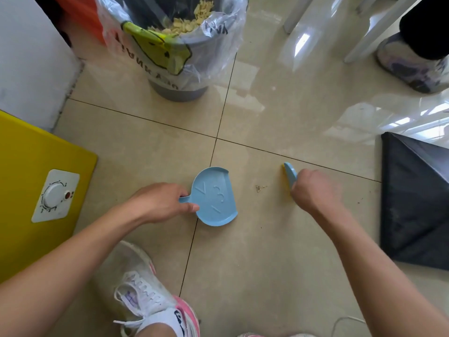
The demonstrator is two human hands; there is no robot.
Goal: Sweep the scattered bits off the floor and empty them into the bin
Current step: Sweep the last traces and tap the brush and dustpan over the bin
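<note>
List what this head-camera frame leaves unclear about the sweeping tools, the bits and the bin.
Head view only:
- Brush: only a blue tip shows; the right hand covers the rest, bristles included.
- Dustpan handle: mostly hidden by the left hand.
- Bits: too small to tell what they are.
- Bin: its far rim is cut off by the top edge; the plastic liner veils its wall.
</note>
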